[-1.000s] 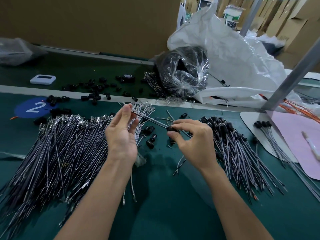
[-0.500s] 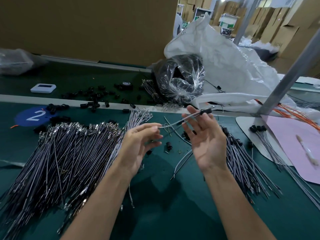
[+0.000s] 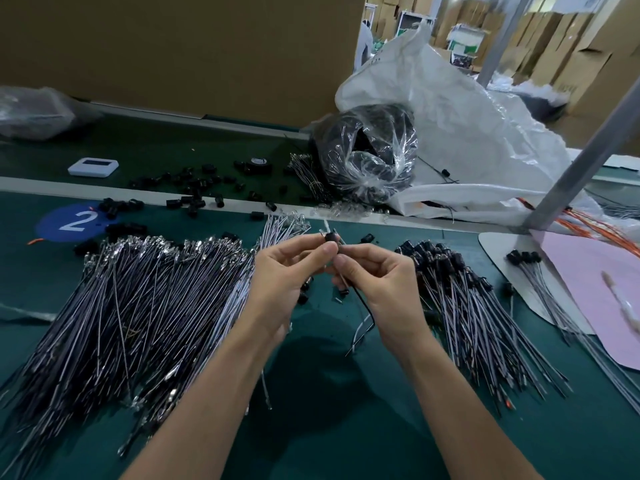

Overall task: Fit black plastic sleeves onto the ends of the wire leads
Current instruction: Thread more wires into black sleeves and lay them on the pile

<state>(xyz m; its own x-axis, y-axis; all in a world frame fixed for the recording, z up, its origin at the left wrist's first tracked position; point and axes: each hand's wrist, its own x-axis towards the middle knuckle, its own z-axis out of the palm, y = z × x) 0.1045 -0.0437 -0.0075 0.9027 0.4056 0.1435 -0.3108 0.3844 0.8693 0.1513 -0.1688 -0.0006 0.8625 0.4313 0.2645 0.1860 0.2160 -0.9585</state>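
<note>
Above the green mat, my left hand (image 3: pixel 289 271) pinches a small black plastic sleeve (image 3: pixel 330 236) between thumb and fingers. My right hand (image 3: pixel 377 282) pinches the wire lead (image 3: pixel 363 306) just below the sleeve; the lead's tail hangs down from my palm to the mat. The fingertips of both hands meet at the sleeve. A big pile of bare wire leads (image 3: pixel 131 299) lies to the left. A pile of leads with black sleeves fitted (image 3: pixel 460 299) lies to the right. Loose black sleeves (image 3: pixel 194 192) are scattered at the back.
A clear bag of black parts (image 3: pixel 367 154) and a large white sack (image 3: pixel 467 126) sit behind. A grey post (image 3: pixel 581 161) rises at the right over a pink sheet (image 3: pixel 588 289). A white device (image 3: pixel 92 167) lies at the back left, near a blue "2" sticker (image 3: pixel 74 221).
My hands have come together at the middle; earlier my right hand held the lead out with its palm up and apart from my left. Now both pinch at the sleeve.
</note>
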